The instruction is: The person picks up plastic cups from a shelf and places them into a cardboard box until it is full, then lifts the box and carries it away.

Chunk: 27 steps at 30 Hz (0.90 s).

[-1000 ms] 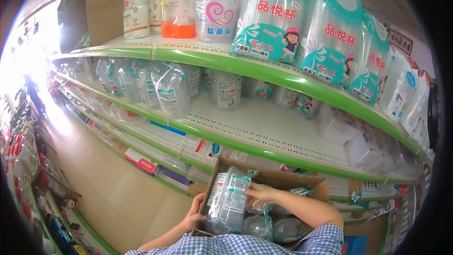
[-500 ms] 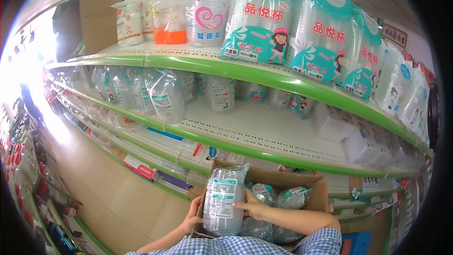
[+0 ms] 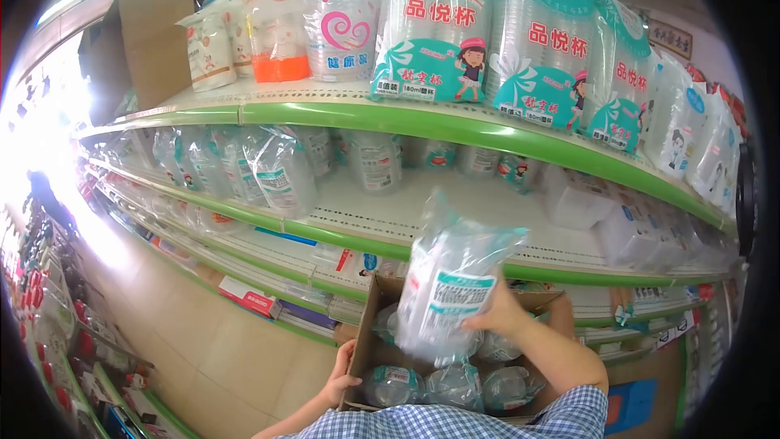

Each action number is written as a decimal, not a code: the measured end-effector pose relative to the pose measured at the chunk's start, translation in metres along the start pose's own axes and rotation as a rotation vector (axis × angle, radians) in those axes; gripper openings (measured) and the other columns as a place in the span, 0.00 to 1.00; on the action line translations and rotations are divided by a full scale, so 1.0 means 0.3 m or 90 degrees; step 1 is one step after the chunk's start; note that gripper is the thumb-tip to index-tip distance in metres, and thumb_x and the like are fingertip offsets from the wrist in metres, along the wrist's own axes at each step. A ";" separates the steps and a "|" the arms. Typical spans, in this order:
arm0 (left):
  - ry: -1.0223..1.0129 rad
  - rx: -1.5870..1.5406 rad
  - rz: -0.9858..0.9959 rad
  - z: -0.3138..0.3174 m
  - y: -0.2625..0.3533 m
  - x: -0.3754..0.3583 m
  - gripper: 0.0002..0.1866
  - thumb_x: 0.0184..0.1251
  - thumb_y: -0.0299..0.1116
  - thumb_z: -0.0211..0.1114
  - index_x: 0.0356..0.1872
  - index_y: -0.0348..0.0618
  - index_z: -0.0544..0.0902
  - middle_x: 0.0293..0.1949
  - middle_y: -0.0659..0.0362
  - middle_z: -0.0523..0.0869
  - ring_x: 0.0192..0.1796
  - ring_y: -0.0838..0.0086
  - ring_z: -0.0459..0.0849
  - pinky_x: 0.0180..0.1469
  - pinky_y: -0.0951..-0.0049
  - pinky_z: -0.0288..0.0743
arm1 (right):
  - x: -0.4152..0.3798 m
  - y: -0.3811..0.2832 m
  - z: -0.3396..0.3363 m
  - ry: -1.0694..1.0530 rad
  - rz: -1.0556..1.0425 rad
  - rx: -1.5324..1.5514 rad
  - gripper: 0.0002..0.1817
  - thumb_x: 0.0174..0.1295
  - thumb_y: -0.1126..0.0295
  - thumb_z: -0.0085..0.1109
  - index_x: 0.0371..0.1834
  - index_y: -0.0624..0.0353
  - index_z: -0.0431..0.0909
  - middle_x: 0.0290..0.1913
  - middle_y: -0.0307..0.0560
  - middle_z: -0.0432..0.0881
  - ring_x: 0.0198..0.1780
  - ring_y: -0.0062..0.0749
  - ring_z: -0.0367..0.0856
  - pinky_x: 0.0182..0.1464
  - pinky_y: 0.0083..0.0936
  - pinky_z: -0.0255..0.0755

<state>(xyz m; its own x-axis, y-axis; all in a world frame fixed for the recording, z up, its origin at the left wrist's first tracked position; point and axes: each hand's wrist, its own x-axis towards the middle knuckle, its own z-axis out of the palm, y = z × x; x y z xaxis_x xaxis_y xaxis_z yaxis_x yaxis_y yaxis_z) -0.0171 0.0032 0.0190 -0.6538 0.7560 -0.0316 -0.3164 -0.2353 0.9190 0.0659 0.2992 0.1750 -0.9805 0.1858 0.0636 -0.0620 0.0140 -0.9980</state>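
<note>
My right hand [image 3: 501, 314] is closed around a clear bag of plastic cups [image 3: 451, 297], which has a white and teal printed label. The bag is tilted and slightly blurred, lifted above an open cardboard box [image 3: 365, 330]. With its fingers over the box's left wall, my left hand [image 3: 340, 374] grips the cardboard. More bagged cups lie inside the box, among them a bag [image 3: 393, 384] at the near left and another bag [image 3: 453, 388] beside it. The raised bag hides part of the box's contents.
A shelf [image 3: 390, 219] with a green edge runs behind the box, carrying bagged cups [image 3: 280, 171] on its left and white boxes [image 3: 630, 232] on its right. Large cup packs [image 3: 431, 32] stand on the shelf above. Tiled floor [image 3: 203, 325] lies to the left.
My right hand has raised the bag of cups up and to the right, out of the box. My left hand has come away from the bag and now rests on the box's wall.
</note>
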 end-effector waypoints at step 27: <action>0.007 0.017 0.003 0.021 0.037 -0.007 0.48 0.34 0.30 0.57 0.66 0.39 0.48 0.64 0.53 0.55 0.69 0.66 0.50 0.69 0.69 0.39 | 0.791 0.045 -0.192 0.368 -0.073 -0.531 0.56 0.43 0.54 0.68 0.67 0.66 0.39 0.60 0.66 0.64 0.58 0.53 0.67 0.56 0.36 0.65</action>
<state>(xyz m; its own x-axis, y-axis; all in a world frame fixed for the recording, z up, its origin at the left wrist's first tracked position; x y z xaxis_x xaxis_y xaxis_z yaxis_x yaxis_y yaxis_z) -0.0149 0.0027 0.0318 -0.6628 0.7482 -0.0313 -0.2948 -0.2222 0.9294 -0.1569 0.4002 0.1766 -0.7233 0.5826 0.3707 0.2156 0.7005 -0.6803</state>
